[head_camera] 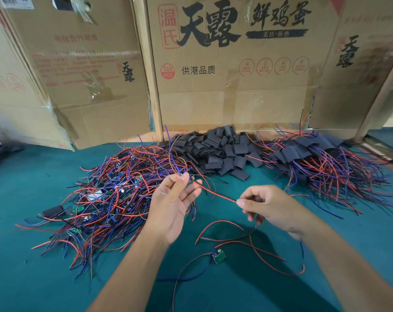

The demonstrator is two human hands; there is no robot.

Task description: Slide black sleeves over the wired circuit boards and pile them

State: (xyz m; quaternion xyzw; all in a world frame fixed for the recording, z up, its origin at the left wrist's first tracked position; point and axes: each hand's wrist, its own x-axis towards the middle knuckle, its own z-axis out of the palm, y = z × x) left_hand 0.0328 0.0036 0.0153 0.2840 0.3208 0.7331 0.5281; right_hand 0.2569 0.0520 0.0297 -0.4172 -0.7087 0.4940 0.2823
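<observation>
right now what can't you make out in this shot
- Head view: what the left hand grips at its fingertips, hidden by the fingers.
- Boards deep in the wire pile, covered by wires.
- Small red print on the cardboard boxes, too blurred.

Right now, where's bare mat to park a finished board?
Free: the green mat at near left, below the unsleeved pile; also near right, below the finished pile. Crowded: the back row, where the sleeves run into both piles. The centre holds a loose board and its wires, under the left hand and right hand.
</observation>
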